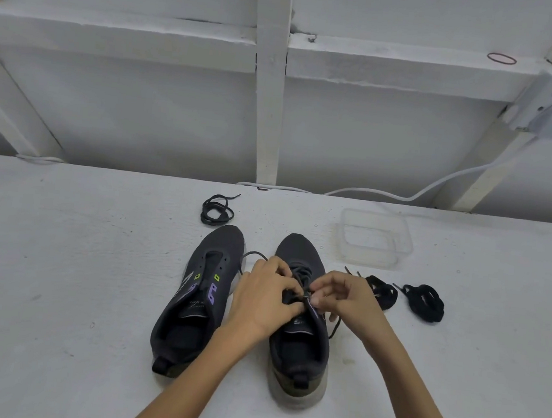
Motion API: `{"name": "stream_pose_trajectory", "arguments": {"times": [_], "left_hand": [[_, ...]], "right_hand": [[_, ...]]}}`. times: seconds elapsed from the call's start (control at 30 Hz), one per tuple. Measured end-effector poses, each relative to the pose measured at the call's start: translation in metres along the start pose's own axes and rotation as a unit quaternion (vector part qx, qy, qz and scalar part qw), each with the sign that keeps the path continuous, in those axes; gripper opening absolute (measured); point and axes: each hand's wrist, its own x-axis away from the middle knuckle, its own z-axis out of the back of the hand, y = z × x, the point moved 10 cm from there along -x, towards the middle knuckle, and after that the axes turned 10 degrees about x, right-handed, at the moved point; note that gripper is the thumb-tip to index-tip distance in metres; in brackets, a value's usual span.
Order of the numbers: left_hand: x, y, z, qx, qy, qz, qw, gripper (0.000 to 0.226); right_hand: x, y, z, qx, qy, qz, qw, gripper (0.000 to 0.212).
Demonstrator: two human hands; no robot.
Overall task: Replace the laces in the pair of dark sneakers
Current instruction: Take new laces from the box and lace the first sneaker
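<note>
Pinching sneaker (300,349) lace (299,273), hands (260,303) (348,301); tongue label (298,322) blurred.

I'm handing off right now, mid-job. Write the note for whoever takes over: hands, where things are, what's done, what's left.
Hands: left hand and right hand both pinch the lace at the right sneaker, near its upper eyelets.
The left sneaker stands beside it with its eyelets empty; a loose lace coil lies beyond its toe.
A first black bundle and a second black bundle lie right of the right sneaker, near a clear container.
Done: left sneaker unlaced.
Left: probably finish pulling this lace out, then lace both shoes from the bundles.
</note>
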Motion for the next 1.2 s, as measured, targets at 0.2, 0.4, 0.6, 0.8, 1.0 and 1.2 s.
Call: {"name": "stream_pose_trajectory", "arguments": {"times": [0.2,0.4,0.6,0.8,1.0,1.2], "left_hand": [[0.0,0.0,-0.006,0.01,0.019,-0.012,1.0,0.017],[0.001,-0.016,0.001,0.128,0.096,0.008,0.987,0.016],[0.006,-0.035,-0.006,0.299,0.125,0.058,0.944,0.005],[0.009,-0.027,0.0,0.323,0.103,0.012,0.941,0.022],[0.016,-0.033,0.003,0.315,0.124,0.0,0.941,0.027],[0.015,-0.026,0.006,0.296,0.148,-0.004,0.944,0.018]], "right_hand": [[0.007,-0.006,-0.007,0.019,-0.063,0.0,0.998,0.025],[0.011,-0.005,0.0,-0.002,-0.066,-0.002,0.998,0.022],[0.011,-0.02,0.0,0.116,0.001,0.034,0.993,0.014],[0.01,-0.03,-0.001,0.226,0.075,0.056,0.97,0.013],[0.008,-0.016,-0.005,0.136,0.07,0.029,0.988,0.016],[0.011,-0.017,-0.006,0.085,0.07,0.03,0.993,0.012]]}}
